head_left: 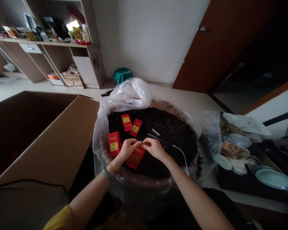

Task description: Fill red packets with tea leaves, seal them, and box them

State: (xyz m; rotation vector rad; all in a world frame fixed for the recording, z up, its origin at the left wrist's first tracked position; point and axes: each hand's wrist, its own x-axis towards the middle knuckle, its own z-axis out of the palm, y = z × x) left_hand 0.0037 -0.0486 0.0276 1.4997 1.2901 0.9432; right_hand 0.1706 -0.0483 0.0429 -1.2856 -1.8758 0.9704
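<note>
Two bare hands at work over a broad round tub [146, 184] lined with a clear plastic sheet [132, 92] and filled with dark dried leaves [175, 127]. The left hand [129, 148] and the right hand [156, 148] meet near the middle of the view, fingertips close together. The fingers of each are closed in a pinch at the top edge of a red packet [135, 158], which lies tilted above the leaves toward the near side of the tub, partly covered by the left hand. A green bangle [108, 174] and a gold bracelet [112, 168] encircle the left wrist.

Three further packets rest on the leaves: an upright-printed packet [114, 144] just beside the left hand, and, farther back, a pair comprising a left packet [126, 123] and a slanted packet [136, 127], close to each other. Each bears a gold label. Just beyond the right hand lies a black clamp tool [159, 138], its arms apart; a white cord [184, 156] runs from it toward the near rim.

Surroundings: a large open cardboard box [55, 137] at left; bowls [275, 179] at right; a shelf unit [86, 68] and a brown door [213, 41] behind.
</note>
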